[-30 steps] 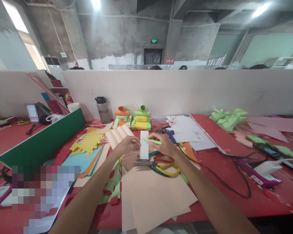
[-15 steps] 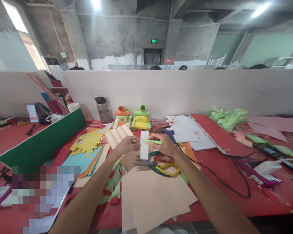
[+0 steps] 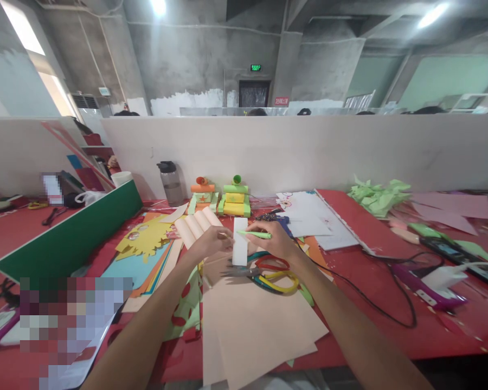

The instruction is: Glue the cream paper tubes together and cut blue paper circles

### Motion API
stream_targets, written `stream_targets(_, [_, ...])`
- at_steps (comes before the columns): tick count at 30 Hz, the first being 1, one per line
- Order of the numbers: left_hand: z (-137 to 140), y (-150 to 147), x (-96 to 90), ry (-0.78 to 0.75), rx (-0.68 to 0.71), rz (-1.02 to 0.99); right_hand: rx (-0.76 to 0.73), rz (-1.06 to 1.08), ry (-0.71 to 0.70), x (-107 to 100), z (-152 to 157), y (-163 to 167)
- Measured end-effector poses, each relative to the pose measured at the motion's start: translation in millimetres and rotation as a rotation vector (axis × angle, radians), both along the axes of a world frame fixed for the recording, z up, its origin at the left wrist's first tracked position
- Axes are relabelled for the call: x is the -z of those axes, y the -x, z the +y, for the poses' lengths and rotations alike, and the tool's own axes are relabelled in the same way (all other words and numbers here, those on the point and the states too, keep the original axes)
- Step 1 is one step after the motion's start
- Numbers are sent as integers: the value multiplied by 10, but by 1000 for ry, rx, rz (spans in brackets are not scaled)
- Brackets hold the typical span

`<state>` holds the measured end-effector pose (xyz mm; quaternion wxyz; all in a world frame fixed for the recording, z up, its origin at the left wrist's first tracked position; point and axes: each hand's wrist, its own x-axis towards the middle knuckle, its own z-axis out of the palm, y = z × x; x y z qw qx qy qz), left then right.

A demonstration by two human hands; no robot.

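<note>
In the head view, your right hand [image 3: 278, 242] holds a green pen [image 3: 260, 235], tip over the white strip [image 3: 239, 251]; your left hand [image 3: 213, 242] curls narrowly at the strip's left edge, though whether it grips is unclear. The strip sits between them, just beyond the scissors [image 3: 252, 272]. You appear to be marking it; the next stroke calls for keeping it steady

On either side of the flat, beige paper sheets [image 3: 264, 319], the person's bare left forearm [image 3: 150, 311] and bare right forearm [image 3: 344, 309] tapered to slim wrists [image 3: 191, 254], an ungloved, slender-fingered left hand [image 3: 212, 242] and an equally bare right hand [image 3: 275, 241].
</note>
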<state>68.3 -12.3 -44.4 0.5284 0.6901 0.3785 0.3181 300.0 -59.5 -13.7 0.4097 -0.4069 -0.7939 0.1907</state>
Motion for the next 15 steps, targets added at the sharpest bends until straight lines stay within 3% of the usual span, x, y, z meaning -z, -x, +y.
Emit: stream_targets(15, [-25,5,-34,-4,-2,16,79,40,-94,-8,5,26])
